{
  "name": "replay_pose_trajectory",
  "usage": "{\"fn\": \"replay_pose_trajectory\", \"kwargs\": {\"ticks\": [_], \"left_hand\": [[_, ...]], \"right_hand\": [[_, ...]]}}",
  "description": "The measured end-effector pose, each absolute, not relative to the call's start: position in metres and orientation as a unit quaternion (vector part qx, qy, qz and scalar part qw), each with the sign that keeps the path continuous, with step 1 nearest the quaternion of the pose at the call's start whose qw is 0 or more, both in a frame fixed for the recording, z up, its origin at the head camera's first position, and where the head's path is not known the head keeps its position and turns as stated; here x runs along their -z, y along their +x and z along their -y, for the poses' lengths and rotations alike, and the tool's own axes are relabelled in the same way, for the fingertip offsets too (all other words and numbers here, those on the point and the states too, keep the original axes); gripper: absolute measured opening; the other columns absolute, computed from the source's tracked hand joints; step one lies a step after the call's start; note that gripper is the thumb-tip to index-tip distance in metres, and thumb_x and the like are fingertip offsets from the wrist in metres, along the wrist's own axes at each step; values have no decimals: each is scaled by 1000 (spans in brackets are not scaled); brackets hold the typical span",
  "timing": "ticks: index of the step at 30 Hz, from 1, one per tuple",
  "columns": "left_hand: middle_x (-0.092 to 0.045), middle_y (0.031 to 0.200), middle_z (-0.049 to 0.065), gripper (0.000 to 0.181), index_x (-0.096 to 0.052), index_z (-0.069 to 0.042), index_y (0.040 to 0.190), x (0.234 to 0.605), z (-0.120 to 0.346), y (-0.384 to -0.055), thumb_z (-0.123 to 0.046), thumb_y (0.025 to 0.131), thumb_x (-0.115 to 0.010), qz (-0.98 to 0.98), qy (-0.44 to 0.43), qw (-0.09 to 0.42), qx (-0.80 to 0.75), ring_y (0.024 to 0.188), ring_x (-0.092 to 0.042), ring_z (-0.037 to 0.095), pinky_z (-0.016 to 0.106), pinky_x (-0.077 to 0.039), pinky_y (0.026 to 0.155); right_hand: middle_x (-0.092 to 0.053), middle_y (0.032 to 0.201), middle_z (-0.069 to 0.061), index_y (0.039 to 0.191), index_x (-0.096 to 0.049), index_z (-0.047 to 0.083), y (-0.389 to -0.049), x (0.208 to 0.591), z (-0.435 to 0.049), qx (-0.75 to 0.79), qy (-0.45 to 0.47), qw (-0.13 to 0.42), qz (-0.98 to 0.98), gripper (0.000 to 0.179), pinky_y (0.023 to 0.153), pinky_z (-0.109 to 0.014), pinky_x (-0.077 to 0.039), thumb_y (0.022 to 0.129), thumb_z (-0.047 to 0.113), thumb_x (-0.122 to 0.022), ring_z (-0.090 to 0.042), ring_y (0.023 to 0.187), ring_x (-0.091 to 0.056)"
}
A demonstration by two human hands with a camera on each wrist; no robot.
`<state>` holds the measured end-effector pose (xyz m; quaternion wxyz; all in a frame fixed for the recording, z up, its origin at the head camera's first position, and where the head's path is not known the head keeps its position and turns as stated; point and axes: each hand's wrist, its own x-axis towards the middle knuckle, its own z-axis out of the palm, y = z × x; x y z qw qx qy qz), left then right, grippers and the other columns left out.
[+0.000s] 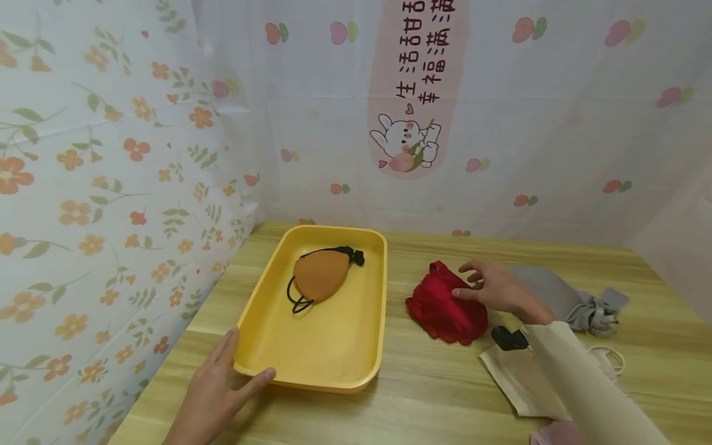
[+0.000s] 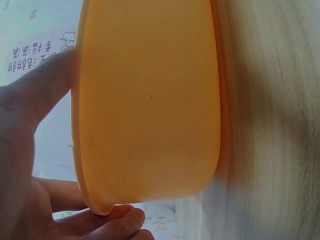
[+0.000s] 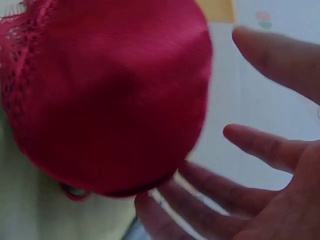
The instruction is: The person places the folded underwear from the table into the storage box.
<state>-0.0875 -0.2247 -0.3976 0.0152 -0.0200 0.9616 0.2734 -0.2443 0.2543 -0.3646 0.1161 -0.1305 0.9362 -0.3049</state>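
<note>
A yellow tray (image 1: 311,364) stands on the left of the wooden table, holding a folded orange bra (image 1: 321,275) with thin black straps. My left hand (image 1: 214,386) holds the tray's near left corner, thumb on the front rim and fingers along the left side; the left wrist view shows the tray wall (image 2: 150,100) close up. Right of the tray lies a folded red satin bra (image 1: 447,306) with lace trim. My right hand (image 1: 492,287) is at its right edge, fingers spread and slightly bent. In the right wrist view, some fingertips reach the edge of the rounded red cup (image 3: 120,100).
Behind my right forearm lies a grey folded garment (image 1: 542,293) with a bunched strap. A beige cloth piece (image 1: 525,383) with a black part sits under the sleeve (image 1: 584,383). A pink cloth (image 1: 553,432) shows at the front edge. Printed curtains (image 1: 311,123) hang behind and left.
</note>
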Motion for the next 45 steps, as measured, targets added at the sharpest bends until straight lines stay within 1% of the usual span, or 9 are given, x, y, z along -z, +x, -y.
{"fn": "replay_pose_trajectory", "kwargs": {"ticks": [6,13,17,20,27,32,37,40,45], "left_hand": [[-25,161,34,111,-18,9,157,398,224,-87,-64,88,-66,-962,-19,5,-272,144,-31,56,69,-37,112],[-22,162,33,113,-15,8,157,398,224,-87,-65,88,-65,-962,-28,21,-272,145,-29,54,68,-36,114],[-20,163,32,113,-14,7,158,398,224,-87,-66,88,-64,-960,-33,27,-276,146,-28,54,68,-35,114],[-21,163,32,113,-14,7,158,397,224,-87,-66,87,-64,-960,-34,27,-277,146,-28,54,68,-35,114],[-20,164,31,114,-12,5,159,396,223,-87,-66,87,-65,-958,-41,32,-282,147,-28,54,68,-35,114],[-22,163,32,112,-14,6,158,398,222,-85,-64,88,-66,-959,-36,17,-281,146,-30,54,68,-37,113],[-21,163,32,113,-14,6,158,400,223,-84,-65,87,-66,-958,-39,20,-283,146,-29,54,68,-36,113],[-22,163,32,112,-15,6,158,399,223,-84,-64,87,-66,-958,-37,14,-284,146,-30,54,68,-36,113],[-23,163,31,112,-16,6,158,398,222,-85,-64,87,-66,-958,-33,4,-286,146,-31,53,68,-36,114]], "right_hand": [[-55,130,-36,147,-32,-8,-247,376,-250,332,-109,156,-924,84,87,-49,-61,90,36,-75,-44,111,-63],[-61,119,-31,146,-30,-9,-247,383,-246,343,-104,164,-919,89,82,-44,-62,86,34,-80,-31,97,-69],[-62,114,-30,146,-29,-10,-248,386,-244,334,-88,164,-924,94,80,-42,-62,83,33,-83,-30,94,-68],[-62,117,-30,145,-32,-9,-251,389,-243,328,-70,156,-929,94,80,-41,-60,80,30,-86,-31,94,-66],[-58,129,-30,145,-40,-10,-252,395,-240,351,-52,153,-922,88,87,-42,-58,77,22,-86,-36,107,-62],[-58,125,-30,145,-36,-8,-254,393,-242,394,-53,172,-901,87,82,-40,-61,77,15,-85,-34,104,-65],[-54,134,-32,151,-26,-2,-253,390,-244,460,-51,192,-865,93,87,-45,-62,80,13,-83,-37,111,-64],[-50,139,-32,155,-20,2,-251,390,-246,511,-37,191,-837,97,89,-45,-62,82,13,-82,-34,112,-64],[-52,139,-25,155,-24,4,-249,390,-251,567,-24,184,-803,91,88,-43,-62,84,14,-80,-24,108,-64]]}}
